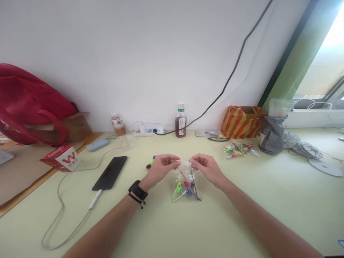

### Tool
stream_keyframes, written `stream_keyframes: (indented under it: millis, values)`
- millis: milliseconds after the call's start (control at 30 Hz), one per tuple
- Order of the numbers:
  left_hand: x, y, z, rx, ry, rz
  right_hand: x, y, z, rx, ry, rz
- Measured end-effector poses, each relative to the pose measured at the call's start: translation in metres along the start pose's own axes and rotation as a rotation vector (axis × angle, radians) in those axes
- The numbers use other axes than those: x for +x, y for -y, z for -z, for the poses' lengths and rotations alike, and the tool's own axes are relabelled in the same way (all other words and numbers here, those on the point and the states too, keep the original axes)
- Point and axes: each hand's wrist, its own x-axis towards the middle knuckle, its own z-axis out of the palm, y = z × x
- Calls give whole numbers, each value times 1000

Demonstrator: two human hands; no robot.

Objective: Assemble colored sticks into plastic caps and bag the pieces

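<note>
A clear plastic bag [186, 186] hangs between my two hands above the pale green table [166, 229]. Inside it are several thin coloured pieces in red, green, yellow, blue, black and white. My left hand [163, 166] pinches the bag's upper left corner between thumb and fingers. At the upper right corner, my right hand [206, 166] grips the bag in the same way. Small round coloured pieces [152, 161], blue, green and black, lie behind my left hand, which partly hides them. A black watch [138, 190] is on my left wrist.
Left are a black phone [110, 173] on a cable, a red and white box [60, 158] and a red bag [29, 100]. Bottles [181, 122] [117, 124] stand by the wall. Right are another filled clear bag [238, 149], a striped bag [240, 122] and a grey bag [272, 135].
</note>
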Motion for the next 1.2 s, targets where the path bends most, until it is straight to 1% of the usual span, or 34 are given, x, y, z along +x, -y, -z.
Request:
stream_keyframes:
  millis: [133,267,400,533,667,767,867,967,1100,1200]
  values:
    - [0,1,1,37,6,-16,0,0,0,15,24,-16]
    - [1,-1,3,14,17,-26,2,-2,6,82,33,-34]
    - [0,-7,3,-27,25,-38,6,-10,13,203,-5,-84]
    - [-2,-10,4,-8,9,-8,7,-16,15,271,-32,-103]
    - [-2,-7,4,15,12,-34,6,-14,13,225,-18,-50]
    - [0,-1,4,9,-11,-47,5,-11,11,146,-54,-6]
    - [2,3,3,61,-24,-53,5,-9,10,138,-90,-8]
    - [4,5,4,130,-6,-72,5,-9,9,110,-79,-22]
    - [4,5,3,57,19,-57,6,-10,10,123,-96,-22]
    - [2,3,3,7,-8,-42,7,-13,11,182,-117,-43]
